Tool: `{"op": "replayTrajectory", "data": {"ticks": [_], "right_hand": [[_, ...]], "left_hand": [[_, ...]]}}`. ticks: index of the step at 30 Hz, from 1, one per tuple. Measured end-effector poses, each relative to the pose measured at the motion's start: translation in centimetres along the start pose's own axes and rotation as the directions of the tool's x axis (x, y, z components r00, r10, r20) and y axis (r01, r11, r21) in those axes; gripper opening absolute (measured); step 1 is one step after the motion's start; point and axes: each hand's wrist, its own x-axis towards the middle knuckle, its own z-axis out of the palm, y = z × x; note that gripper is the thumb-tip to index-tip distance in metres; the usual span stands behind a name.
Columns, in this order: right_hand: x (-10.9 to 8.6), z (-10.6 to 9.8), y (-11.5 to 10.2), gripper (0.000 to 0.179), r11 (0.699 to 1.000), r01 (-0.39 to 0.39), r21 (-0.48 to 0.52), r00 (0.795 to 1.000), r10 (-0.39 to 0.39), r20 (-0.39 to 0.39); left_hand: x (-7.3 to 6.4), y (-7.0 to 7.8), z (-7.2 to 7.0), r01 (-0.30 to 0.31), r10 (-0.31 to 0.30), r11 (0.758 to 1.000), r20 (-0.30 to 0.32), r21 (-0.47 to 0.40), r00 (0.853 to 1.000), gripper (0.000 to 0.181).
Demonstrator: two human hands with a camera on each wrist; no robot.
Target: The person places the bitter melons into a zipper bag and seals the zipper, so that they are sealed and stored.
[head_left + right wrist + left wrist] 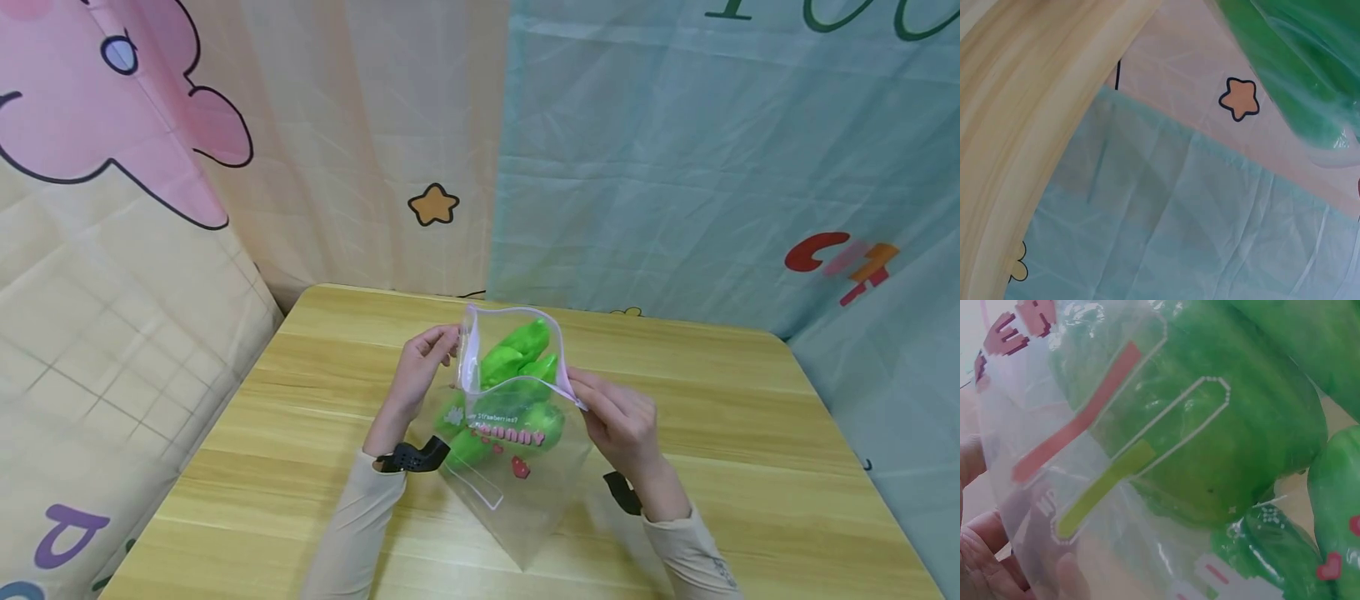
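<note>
A clear zip bag [551, 479] with a lilac zip rim and printed pink letters is held up over the table, its mouth gaping wide. Inside are several glossy green peppers [517, 354], two of them reaching up to the mouth. My left hand [420, 367] pinches the bag's left rim. At the right end of the zip, my right hand [618, 417] grips the rim between thumb and fingers. In the left wrist view, large peppers [1235, 444] press against the printed plastic, with part of my left hand [988, 562] at the edge. The right wrist view shows a pepper [1297, 81] through plastic, without my hand.
The bag is above a light wood-grain table [750, 450]. Printed cloth curtains [637, 167] hang behind the table and at its sides. Black wrist cameras [412, 457] are strapped to both wrists.
</note>
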Motion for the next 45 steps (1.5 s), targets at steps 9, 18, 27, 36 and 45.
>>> {"op": "replayTrajectory", "data": {"ticks": [9, 18, 27, 36, 45], "right_hand": [[0.4, 0.0, -0.4, 0.02, 1.0, 0.008, 0.024, 1.0, -0.009, 0.009], [-1.1, -0.3, 0.4, 0.022, 0.995, -0.099, 0.016, 0.991, 0.097, 0.097], [-1.7, -0.6, 1.5, 0.023, 0.986, -0.169, 0.007, 0.982, 0.167, 0.085], [-2.3, -0.6, 2.4, 0.029, 0.942, -0.324, 0.085, 0.946, 0.322, 0.039], [-1.9, -1.0, 2.1, 0.024, 0.846, -0.522, 0.109, 0.853, 0.52, 0.047]], "left_hand": [[-0.3, 0.7, 0.2, -0.087, 0.089, 0.994, 0.027, -0.063, 0.996, 0.036], [-0.5, 0.7, 0.3, -0.094, 0.089, 0.988, -0.041, -0.123, 0.995, 0.011], [-0.4, 0.9, 0.0, -0.134, 0.118, 0.98, -0.111, -0.148, 0.987, 0.011], [-0.6, 1.4, -0.2, -0.163, 0.139, 0.974, -0.152, -0.159, 0.979, 0.011], [-0.8, 1.9, -0.2, -0.198, 0.159, 0.96, -0.199, -0.196, 0.967, 0.015]]}}
